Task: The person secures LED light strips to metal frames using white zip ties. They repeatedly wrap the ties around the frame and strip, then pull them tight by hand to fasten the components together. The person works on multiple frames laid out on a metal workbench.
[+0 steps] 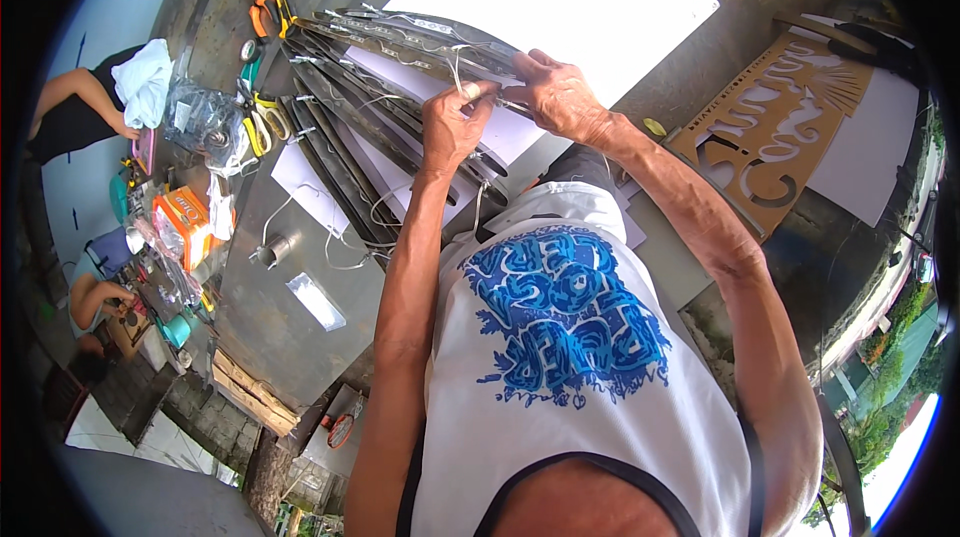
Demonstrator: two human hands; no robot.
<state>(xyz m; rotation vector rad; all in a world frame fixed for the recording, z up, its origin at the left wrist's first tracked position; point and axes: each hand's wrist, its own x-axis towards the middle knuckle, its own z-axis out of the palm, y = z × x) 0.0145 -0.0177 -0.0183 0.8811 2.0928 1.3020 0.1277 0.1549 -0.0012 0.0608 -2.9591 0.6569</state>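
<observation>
Several long dark slats (345, 117) lie fanned out over white sheets on the metal table, with thin pale wires and small white light modules (432, 25) along them. My left hand (458, 125) is closed in a pinch beside the near ends of the upper slats, and a pale wire (457, 67) loops up above its fingers. My right hand (560, 97) is closed too, its fingertips close to the left ones at the end of a dark slat. What sits between the fingertips of either hand is too small to make out.
Left of the slats lie orange-handled pliers (259, 15), yellow-handled scissors (268, 122), plastic bags (205, 122) and an orange-and-white package (186, 222). A brown cut-out panel (790, 127) stands at right. A person's arm (85, 97) shows at far left, and another person sits below.
</observation>
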